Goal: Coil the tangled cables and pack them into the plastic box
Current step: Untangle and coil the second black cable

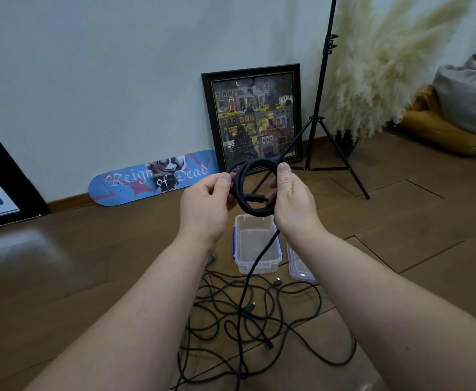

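Head view: both hands are raised above the wooden floor [90,277], shaping a black cable coil [255,187] between them. The left hand [205,210] pinches the coil's left side, thumb curled over the strands; the right hand [290,204] grips the right side, thumb on top, fingers wrapped behind. A plug end lies across the loop's middle. From the coil's bottom a loose tail drops to the tangled cables [259,320] spread on the floor. The open plastic box [256,244] stands just beyond the tangle, directly under the coil, with its lid [300,266] just beside it.

To coil well, I judge the right hand should hold the loops firmly while the left feeds the tail in even turns, freeing it gently from the tangle.
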The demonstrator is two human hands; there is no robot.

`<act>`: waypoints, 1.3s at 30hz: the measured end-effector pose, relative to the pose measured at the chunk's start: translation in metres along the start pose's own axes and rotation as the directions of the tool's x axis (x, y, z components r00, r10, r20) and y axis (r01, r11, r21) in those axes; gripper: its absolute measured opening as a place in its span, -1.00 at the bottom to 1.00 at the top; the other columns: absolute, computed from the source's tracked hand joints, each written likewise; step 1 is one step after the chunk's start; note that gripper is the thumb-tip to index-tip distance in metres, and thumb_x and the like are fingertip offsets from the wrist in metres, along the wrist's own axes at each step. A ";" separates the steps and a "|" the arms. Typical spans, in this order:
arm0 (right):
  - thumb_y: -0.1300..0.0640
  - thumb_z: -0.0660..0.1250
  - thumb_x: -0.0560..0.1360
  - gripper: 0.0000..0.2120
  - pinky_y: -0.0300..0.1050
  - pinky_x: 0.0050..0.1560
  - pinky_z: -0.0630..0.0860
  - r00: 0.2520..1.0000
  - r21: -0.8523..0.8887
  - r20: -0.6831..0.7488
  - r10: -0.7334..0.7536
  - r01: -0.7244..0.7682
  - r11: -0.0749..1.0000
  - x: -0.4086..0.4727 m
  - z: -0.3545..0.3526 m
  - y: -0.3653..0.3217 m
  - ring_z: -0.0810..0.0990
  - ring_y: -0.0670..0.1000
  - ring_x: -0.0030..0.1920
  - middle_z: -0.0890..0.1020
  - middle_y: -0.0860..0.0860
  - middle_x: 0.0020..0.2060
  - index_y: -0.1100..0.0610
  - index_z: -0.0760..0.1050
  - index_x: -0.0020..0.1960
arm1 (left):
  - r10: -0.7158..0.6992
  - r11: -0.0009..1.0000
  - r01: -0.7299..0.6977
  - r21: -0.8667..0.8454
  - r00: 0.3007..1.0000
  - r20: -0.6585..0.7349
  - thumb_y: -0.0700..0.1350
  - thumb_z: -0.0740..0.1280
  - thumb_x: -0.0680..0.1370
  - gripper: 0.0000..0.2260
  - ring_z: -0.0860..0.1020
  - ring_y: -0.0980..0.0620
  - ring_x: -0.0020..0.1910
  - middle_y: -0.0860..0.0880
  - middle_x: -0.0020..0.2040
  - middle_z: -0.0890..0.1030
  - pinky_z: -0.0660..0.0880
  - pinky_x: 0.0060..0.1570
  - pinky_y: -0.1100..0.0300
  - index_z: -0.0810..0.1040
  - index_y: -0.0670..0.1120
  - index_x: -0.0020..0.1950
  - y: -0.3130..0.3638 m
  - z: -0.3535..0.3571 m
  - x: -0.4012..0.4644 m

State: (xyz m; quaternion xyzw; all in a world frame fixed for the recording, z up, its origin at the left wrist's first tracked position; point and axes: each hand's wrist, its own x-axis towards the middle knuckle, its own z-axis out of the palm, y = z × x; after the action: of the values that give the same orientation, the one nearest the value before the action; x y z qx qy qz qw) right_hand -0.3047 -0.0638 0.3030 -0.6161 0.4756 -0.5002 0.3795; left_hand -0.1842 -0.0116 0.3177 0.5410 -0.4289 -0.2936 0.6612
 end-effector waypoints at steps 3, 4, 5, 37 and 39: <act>-0.25 -0.06 0.62 -0.49 0.13 -0.07 0.49 0.999 0.043 0.000 0.049 -0.049 0.998 -0.001 0.002 0.004 0.50 0.11 -0.19 0.53 0.06 -0.25 0.11 0.42 -0.16 | -0.033 0.999 0.033 -0.014 0.999 0.003 -0.17 0.21 0.66 -0.73 0.56 -0.01 -0.12 -0.02 -0.19 0.66 0.58 0.09 -0.05 0.67 -0.03 -0.12 -0.005 0.002 0.000; -0.26 -0.06 0.61 -0.49 0.16 -0.05 0.50 0.999 0.045 -0.002 0.054 -0.054 0.998 0.000 0.003 0.005 0.51 0.12 -0.19 0.54 0.06 -0.24 0.10 0.42 -0.16 | -0.043 0.999 0.044 -0.026 0.999 0.017 -0.17 0.20 0.66 -0.72 0.58 0.03 -0.12 0.02 -0.21 0.67 0.60 0.05 0.03 0.67 -0.04 -0.12 -0.006 0.003 -0.001; -0.26 -0.06 0.61 -0.49 0.16 -0.04 0.50 0.998 0.042 -0.007 0.056 -0.056 0.998 0.000 0.003 0.005 0.51 0.13 -0.18 0.55 0.07 -0.23 0.10 0.42 -0.15 | -0.052 0.998 0.054 -0.036 0.998 0.035 -0.16 0.19 0.67 -0.72 0.59 0.09 -0.15 0.06 -0.25 0.66 0.58 -0.02 0.11 0.66 -0.05 -0.12 -0.005 0.005 -0.003; -0.08 -0.01 0.68 -0.61 -0.08 -0.37 0.38 0.976 0.385 0.092 0.198 -0.218 0.897 -0.008 0.011 0.005 0.39 -0.04 -0.49 0.53 0.06 -0.34 0.13 0.44 -0.09 | -0.093 0.993 0.098 -0.064 0.992 0.084 -0.13 0.30 0.61 -0.84 0.53 0.11 -0.30 0.07 -0.34 0.55 0.51 -0.10 0.10 0.55 -0.07 -0.17 0.001 0.016 -0.008; -0.08 -0.01 0.68 -0.61 -0.11 -0.40 0.38 0.962 0.446 0.131 0.239 -0.273 0.852 -0.010 0.013 0.002 0.38 -0.05 -0.48 0.54 0.08 -0.32 0.14 0.43 -0.10 | -0.063 0.987 0.077 -0.142 0.993 0.100 -0.14 0.25 0.64 -0.81 0.55 0.10 -0.32 0.02 -0.34 0.52 0.53 -0.19 0.18 0.49 -0.10 -0.17 0.003 0.018 -0.009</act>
State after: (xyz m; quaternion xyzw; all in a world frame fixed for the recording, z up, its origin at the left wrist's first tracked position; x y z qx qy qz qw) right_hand -0.2924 -0.0548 0.2961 -0.4571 0.4075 -0.5213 0.5944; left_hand -0.2045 -0.0112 0.3193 0.4913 -0.4180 -0.3728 0.6670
